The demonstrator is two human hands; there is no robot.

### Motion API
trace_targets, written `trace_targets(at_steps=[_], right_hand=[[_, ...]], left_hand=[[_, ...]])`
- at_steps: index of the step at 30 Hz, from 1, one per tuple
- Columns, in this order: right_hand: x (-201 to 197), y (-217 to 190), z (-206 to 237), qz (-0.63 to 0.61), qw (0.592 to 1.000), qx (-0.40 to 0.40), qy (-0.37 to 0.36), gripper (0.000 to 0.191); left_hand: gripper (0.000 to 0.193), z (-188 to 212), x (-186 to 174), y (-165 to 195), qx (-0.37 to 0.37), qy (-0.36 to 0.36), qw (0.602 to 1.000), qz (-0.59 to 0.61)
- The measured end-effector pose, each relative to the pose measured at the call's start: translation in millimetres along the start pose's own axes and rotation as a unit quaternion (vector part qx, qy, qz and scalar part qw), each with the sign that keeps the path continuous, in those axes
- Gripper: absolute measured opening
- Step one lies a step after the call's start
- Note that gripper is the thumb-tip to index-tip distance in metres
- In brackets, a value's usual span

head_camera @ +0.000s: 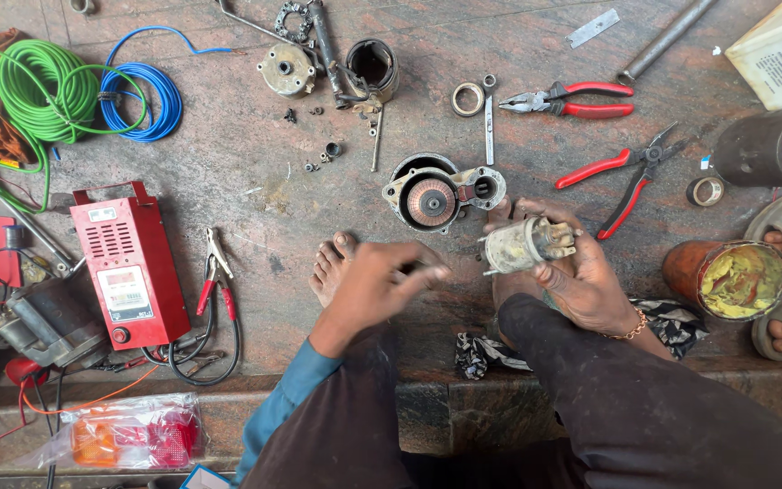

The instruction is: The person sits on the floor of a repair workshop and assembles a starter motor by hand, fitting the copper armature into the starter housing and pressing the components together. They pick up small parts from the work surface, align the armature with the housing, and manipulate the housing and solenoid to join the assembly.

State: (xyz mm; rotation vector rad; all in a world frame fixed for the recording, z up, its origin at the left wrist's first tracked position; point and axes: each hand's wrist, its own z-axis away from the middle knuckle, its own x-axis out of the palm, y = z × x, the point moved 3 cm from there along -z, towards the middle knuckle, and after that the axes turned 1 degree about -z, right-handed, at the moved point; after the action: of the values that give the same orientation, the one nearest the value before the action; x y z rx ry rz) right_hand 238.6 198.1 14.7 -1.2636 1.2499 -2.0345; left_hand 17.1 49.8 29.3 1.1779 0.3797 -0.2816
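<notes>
A red box tester [130, 265] at left bears pale labels; a clear plastic packet [128, 435] lies below.

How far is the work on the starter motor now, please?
Done: the motor is taken apart; its housing with the copper commutator lies open on the floor, and a cylindrical casing, end cap, screws and ring lie scattered. In hand: the right hand holds the solenoid; the left hand, blurred, is beside it. Left: every part lies separate, nothing reassembled; two red pliers lie ready.
</notes>
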Motion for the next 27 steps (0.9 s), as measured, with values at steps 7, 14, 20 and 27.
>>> trace_targets(at_steps=[7, 14, 20, 27], right_hand=[[-4, 0, -1, 0.002, 0.999, -0.013, 0.048, 0.059], [-4, 5, -2, -0.106, 0.994, 0.011, -0.011, 0.052], [1, -3, -2, -0.024, 0.999, 0.000, -0.044, 0.053], [9, -8, -5, -0.052, 0.996, -0.021, -0.068, 0.055]], left_hand=[[0.035, 6, -35, -2, 0.083, 0.253, 0.962, -0.060], [0.034, -10, 6, 8, 0.113, -0.020, 0.993, 0.021], [0.027, -20, 38, -16, -0.014, -0.067, 0.963, 0.262], [0.020, -17, 61, -42, -0.048, -0.082, 0.901, 0.424]])
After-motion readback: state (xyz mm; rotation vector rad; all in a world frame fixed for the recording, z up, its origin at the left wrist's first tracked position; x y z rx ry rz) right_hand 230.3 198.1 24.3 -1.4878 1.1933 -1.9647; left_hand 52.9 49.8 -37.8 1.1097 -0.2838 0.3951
